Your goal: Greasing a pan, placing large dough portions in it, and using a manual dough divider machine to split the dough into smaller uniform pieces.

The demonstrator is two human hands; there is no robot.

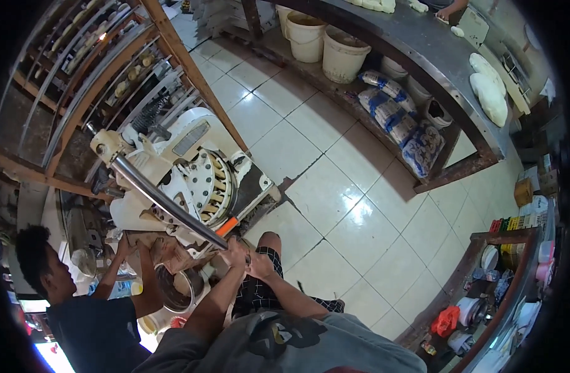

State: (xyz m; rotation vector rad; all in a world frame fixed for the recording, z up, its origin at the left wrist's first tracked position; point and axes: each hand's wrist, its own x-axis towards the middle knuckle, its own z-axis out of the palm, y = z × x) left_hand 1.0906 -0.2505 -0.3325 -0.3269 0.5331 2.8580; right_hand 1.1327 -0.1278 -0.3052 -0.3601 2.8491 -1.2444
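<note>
A long steel lever (173, 208) runs from a pivot on the cream-coloured dough divider (191, 140) down toward my body. Around its lower end my left hand (235, 253) is closed. My right hand (259, 265) is closed right beside it at the lever's tip, which the fingers hide. An orange strip (227, 225) shows on the machine's edge near my hands. The divider's round head (207, 186), ringed with bolts and slots, is tilted and faces up.
At the left, a co-worker (89, 311) reaches toward a brown box (154, 245) above a metal pot (176, 292). A wooden rack (188, 74) with trays stands behind the machine. Across the tiled floor (322, 205), dough (489, 90) lies on a worktable (415, 37); buckets (346, 55) stand beneath.
</note>
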